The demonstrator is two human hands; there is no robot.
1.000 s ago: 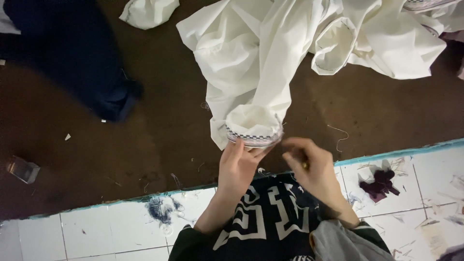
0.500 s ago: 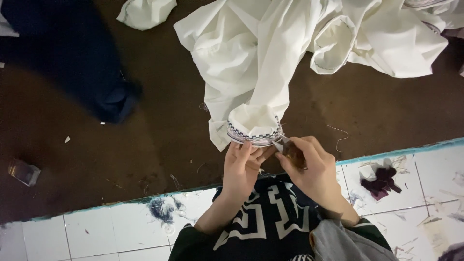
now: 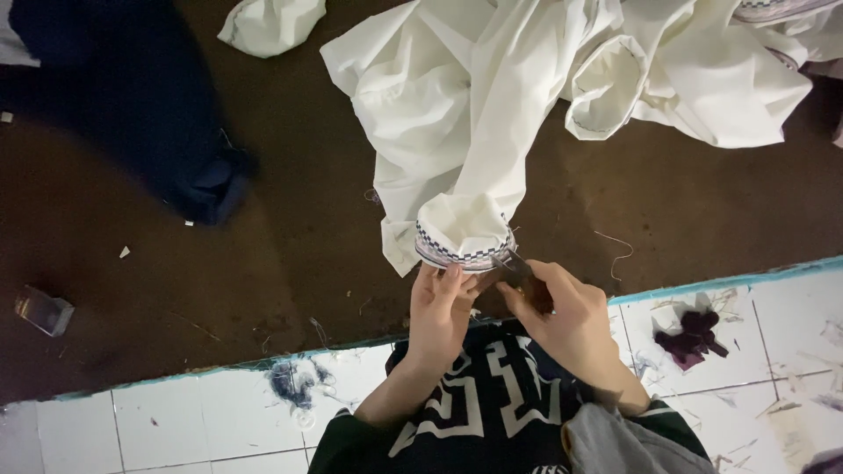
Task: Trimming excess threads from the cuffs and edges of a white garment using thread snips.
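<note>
Head view: white garment spread over the dark brown floor, its cuff with a checked band lying just past the person's hands. Left hand pinches the cuff's lower edge, fingers curled together. Right hand is closed around a small dark cutting tool whose tip touches the cuff's band. Dark blue cloth lies well apart at the far left, a purple fabric scrap on the white tiles

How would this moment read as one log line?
left hand: pinching patterned cuff | right hand: small dark tool at cuff | white garment on brown floor
</note>
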